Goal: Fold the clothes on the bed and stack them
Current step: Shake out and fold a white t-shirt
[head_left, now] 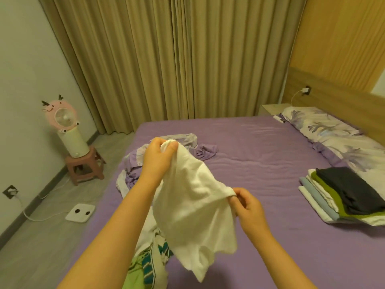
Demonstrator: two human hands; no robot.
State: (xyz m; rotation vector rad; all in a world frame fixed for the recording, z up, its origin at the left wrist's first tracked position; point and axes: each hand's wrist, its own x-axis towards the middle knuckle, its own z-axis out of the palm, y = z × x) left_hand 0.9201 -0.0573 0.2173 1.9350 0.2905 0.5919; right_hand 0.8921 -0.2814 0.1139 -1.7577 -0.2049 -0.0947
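Observation:
A white garment [195, 207] hangs in the air above the purple bed [260, 155]. My left hand [159, 156] grips its upper edge, raised over the bed's left side. Lower and to the right, my right hand [249, 207] pinches another edge of it. Under the garment lies a heap of unfolded clothes [150, 257], white and green with teal print. A stack of folded clothes [343, 197], dark grey on top over green, white and pale blue, sits at the bed's right side.
A crumpled purple floral cover [133, 163] lies behind my left hand. Pillows [325, 126] line the wooden headboard at right. On the floor at left stand a pink fan on a stool [70, 134], a white scale [80, 212] and cables.

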